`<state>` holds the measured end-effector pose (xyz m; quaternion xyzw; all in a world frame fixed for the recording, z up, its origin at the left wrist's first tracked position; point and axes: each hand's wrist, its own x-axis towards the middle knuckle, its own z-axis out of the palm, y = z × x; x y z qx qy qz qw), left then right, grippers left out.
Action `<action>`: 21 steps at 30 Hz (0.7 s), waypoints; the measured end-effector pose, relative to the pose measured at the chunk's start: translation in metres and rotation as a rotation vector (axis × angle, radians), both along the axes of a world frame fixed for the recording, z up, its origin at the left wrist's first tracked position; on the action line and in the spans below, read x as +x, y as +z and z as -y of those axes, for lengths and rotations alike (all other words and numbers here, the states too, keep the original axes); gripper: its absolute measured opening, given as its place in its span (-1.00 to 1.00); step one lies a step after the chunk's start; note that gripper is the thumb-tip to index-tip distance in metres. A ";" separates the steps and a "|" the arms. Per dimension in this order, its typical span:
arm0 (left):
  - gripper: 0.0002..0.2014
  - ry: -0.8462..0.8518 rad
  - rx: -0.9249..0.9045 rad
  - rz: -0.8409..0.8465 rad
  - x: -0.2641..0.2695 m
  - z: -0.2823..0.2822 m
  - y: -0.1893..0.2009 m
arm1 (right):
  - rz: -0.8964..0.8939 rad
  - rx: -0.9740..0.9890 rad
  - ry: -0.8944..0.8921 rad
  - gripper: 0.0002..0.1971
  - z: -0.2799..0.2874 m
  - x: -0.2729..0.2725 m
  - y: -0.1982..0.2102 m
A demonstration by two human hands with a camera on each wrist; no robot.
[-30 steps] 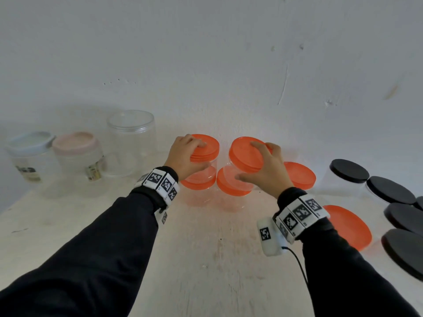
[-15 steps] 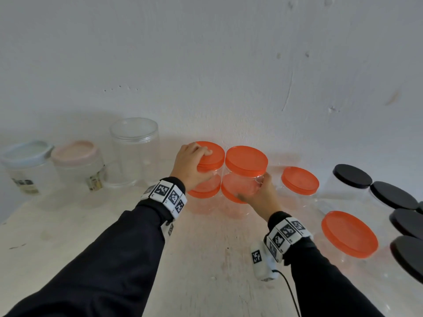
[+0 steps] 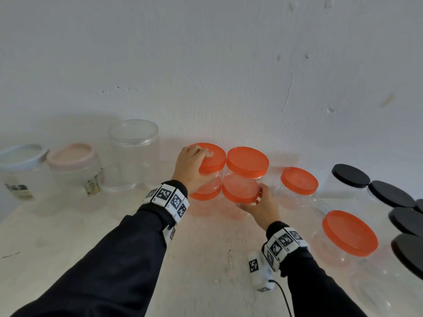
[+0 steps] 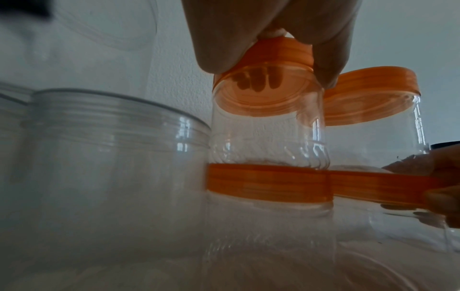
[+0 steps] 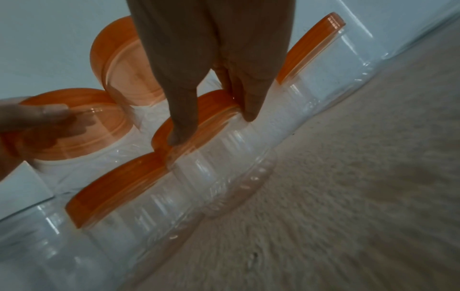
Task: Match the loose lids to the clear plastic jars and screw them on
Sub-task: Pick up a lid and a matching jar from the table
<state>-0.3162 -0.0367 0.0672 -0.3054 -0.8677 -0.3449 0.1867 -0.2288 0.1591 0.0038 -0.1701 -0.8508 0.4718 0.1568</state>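
Two stacks of clear jars with orange lids stand against the wall. My left hand (image 3: 198, 164) grips the orange lid (image 3: 214, 160) of the upper jar in the left stack, fingers curled over its rim (image 4: 273, 51). That jar stands on a lower orange-lidded jar (image 4: 268, 183). My right hand (image 3: 256, 199) pinches the rim of the lower orange lid (image 3: 239, 187) in the right stack, with thumb and fingers on its edge (image 5: 199, 118). The upper jar of that stack, with its own orange lid (image 3: 247, 162), stands free on top.
To the left stand a tall clear jar (image 3: 135, 154), a pink-lidded jar (image 3: 73, 165) and a blue-lidded jar (image 3: 20, 165). To the right are two more orange-lidded jars (image 3: 298, 181) (image 3: 349, 232) and several black-lidded jars (image 3: 350, 175). The wall is close behind.
My right hand came off the top lid of the right stack and dropped to the lower jar's lid. The left hand stayed on its lid.
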 end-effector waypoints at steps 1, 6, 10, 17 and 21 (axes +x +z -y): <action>-0.49 0.000 -0.001 0.002 0.001 0.000 0.000 | 0.007 -0.007 0.011 -0.15 -0.001 -0.001 0.001; -0.42 0.010 -0.006 0.032 0.001 -0.001 0.001 | 0.063 0.009 0.100 -0.15 -0.012 -0.006 0.013; -0.26 0.017 0.007 0.024 0.001 -0.004 0.000 | 0.115 0.080 0.175 -0.13 -0.021 -0.005 0.017; -0.27 0.032 0.016 -0.007 0.000 -0.004 -0.003 | 0.023 0.370 0.161 -0.33 -0.056 0.001 0.030; -0.28 0.036 0.037 -0.016 0.000 -0.005 -0.004 | -0.149 0.477 -0.098 -0.52 -0.085 0.001 0.031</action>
